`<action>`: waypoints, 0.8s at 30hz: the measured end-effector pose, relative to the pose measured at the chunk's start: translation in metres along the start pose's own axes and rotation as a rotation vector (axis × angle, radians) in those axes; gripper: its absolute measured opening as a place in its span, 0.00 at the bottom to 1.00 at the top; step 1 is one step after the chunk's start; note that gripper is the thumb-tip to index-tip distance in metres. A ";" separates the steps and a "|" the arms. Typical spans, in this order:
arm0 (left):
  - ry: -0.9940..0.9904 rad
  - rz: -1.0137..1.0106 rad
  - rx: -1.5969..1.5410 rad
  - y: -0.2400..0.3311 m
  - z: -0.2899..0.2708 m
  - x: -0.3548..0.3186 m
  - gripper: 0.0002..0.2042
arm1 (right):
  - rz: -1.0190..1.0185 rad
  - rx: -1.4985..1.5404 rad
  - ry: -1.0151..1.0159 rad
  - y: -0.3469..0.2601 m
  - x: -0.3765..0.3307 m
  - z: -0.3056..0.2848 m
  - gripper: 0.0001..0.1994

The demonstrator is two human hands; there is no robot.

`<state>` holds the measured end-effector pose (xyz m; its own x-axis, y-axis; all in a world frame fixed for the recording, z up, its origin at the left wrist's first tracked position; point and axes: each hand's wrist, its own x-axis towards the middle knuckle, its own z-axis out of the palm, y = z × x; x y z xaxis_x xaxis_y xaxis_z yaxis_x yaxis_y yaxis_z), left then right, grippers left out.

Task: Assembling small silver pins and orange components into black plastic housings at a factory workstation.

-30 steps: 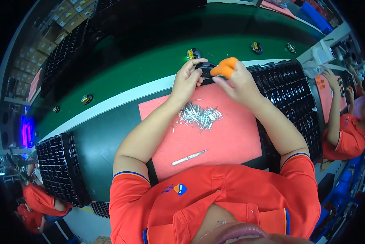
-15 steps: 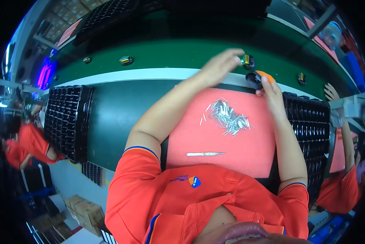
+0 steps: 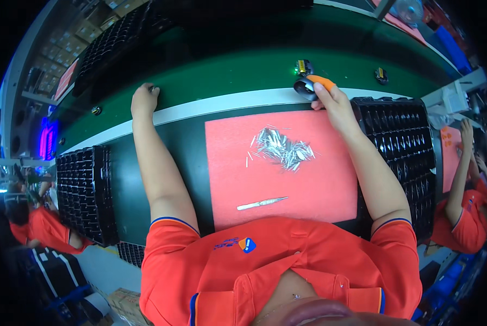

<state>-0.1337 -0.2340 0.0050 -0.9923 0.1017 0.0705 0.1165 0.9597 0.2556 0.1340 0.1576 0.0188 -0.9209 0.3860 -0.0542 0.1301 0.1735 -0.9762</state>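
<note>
My right hand [image 3: 333,103] is closed on a rounded black-and-orange housing [image 3: 320,83], held over the near edge of the green belt [image 3: 227,81]. Just beyond it on the belt lies a small electronic module [image 3: 304,67], black and yellow with a lit green light. Far to the left, my left hand [image 3: 144,100] reaches over the belt with its fingers closed round another small module, of which only a dark bit shows. Before me, a pink foam mat [image 3: 238,185] carries a loose pile of thin silvery-white strips [image 3: 281,148] and white-handled tweezers [image 3: 262,203].
Stacked black compartment trays [image 3: 83,190] stand left of the mat, and more black trays [image 3: 398,141] stand at its right. Other modules lie on the belt, one at right [image 3: 381,75] and one at left [image 3: 96,110]. People in red shirts sit at both sides.
My left hand has swung left along the belt, away from the lit module, to where another module lay. My right hand still holds the housing. The whole view has shifted somewhat.
</note>
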 end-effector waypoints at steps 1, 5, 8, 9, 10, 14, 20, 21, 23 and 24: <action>0.180 0.082 -0.026 0.016 0.001 -0.006 0.19 | -0.016 0.002 -0.012 -0.002 -0.001 0.002 0.20; -0.062 0.243 -1.133 0.140 0.003 -0.055 0.18 | -0.028 -0.033 0.013 -0.003 -0.002 0.002 0.20; -0.644 0.052 -1.889 0.199 0.030 -0.102 0.19 | -0.093 -0.089 0.006 -0.005 -0.005 0.004 0.20; -0.778 0.027 -1.951 0.213 0.036 -0.116 0.20 | -0.090 -0.095 0.009 -0.006 -0.005 0.003 0.20; -0.789 -0.001 -1.939 0.223 0.039 -0.130 0.20 | -0.098 -0.103 0.018 -0.006 -0.005 0.004 0.21; -0.820 -0.011 -1.911 0.229 0.044 -0.146 0.23 | -0.155 -0.050 0.094 -0.003 -0.002 0.003 0.20; -0.843 0.049 -1.829 0.230 0.052 -0.152 0.27 | -0.185 -0.043 0.075 -0.008 -0.009 0.008 0.21; -0.814 0.123 -1.731 0.232 0.051 -0.155 0.28 | -0.186 -0.045 0.076 -0.007 -0.009 0.008 0.21; -0.805 0.138 -1.698 0.233 0.044 -0.161 0.28 | -0.187 -0.071 0.054 -0.003 -0.011 0.007 0.20; -0.794 0.151 -1.662 0.234 0.042 -0.163 0.28 | -0.186 -0.071 0.059 -0.002 -0.011 0.008 0.20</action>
<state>0.0534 -0.0152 0.0130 -0.6973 0.7085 -0.1086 -0.3767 -0.2334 0.8964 0.1409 0.1453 0.0196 -0.9087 0.3931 0.1402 -0.0128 0.3096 -0.9508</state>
